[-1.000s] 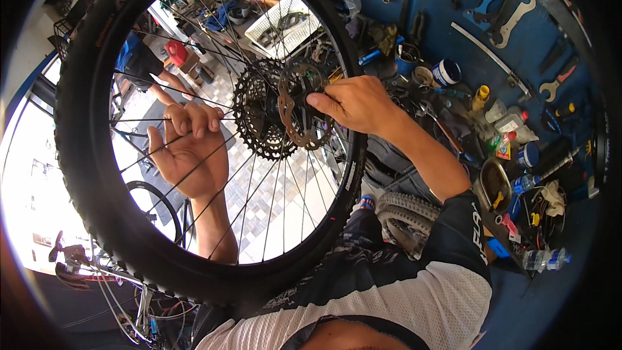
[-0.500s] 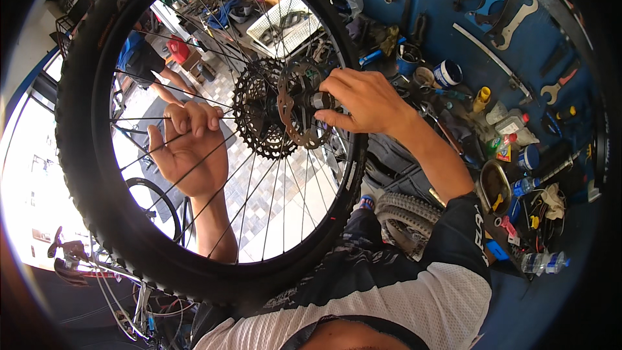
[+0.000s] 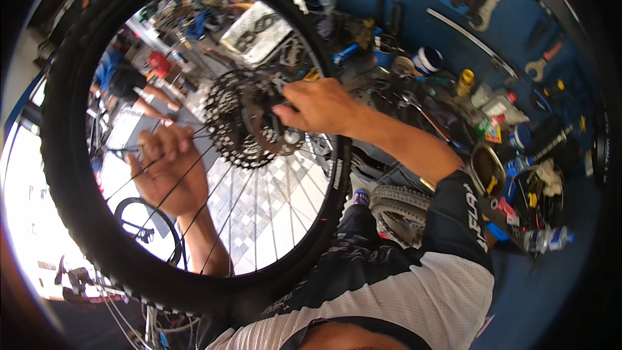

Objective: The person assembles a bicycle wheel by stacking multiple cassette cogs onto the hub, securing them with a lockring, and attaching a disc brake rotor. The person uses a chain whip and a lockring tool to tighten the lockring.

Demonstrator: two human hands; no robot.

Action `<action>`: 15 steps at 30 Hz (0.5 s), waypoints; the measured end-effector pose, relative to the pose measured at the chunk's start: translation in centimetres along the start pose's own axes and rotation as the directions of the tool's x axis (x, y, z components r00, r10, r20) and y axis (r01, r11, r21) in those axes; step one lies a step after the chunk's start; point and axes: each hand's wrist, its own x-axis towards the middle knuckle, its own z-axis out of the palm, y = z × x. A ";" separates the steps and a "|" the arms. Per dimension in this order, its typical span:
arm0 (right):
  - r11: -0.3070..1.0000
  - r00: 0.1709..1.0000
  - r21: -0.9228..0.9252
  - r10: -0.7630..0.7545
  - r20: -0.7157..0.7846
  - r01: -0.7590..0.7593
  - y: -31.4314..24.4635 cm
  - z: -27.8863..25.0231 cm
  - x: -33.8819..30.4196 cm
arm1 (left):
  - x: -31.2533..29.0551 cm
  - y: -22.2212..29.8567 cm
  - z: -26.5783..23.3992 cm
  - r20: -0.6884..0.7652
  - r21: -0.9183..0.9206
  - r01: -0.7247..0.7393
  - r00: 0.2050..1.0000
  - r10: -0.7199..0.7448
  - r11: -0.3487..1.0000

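A bicycle wheel with a knobby black tyre point(image 3: 68, 181) stands tilted in front of me. At its hub sit a dark sprocket cassette point(image 3: 223, 133) and, nearer to me, a brake disc point(image 3: 262, 139). My right hand point(image 3: 321, 109) is closed at the near end of the hub, thumb and fingers pinching round it; the hand hides most of that end, and motion blurs it. Behind the spokes, my left hand point(image 3: 170, 178) is palm up, its fingers loosely curled and apart from the thumb, with nothing visible in it.
A cluttered workbench runs along the right, with a metal tray point(image 3: 487, 172), a blue-and-white tub point(image 3: 427, 60) and a plastic bottle point(image 3: 547, 240). Wrenches point(image 3: 492, 3) hang on the blue wall. Another tyre point(image 3: 398, 210) is below. Through the spokes, another person point(image 3: 123, 84) shows.
The view has shifted, and the surroundings sit further left. The hub and my right hand have moved left beyond that shift, the wheel tilting with them. My left hand is lower and further left.
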 end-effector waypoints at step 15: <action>0.436 0.510 -0.410 0.856 -0.086 -0.801 21.0 -4.0 -19.2 | -0.1 0.5 -1.3 -0.010 -0.011 0.030 0.999 -0.030 0.999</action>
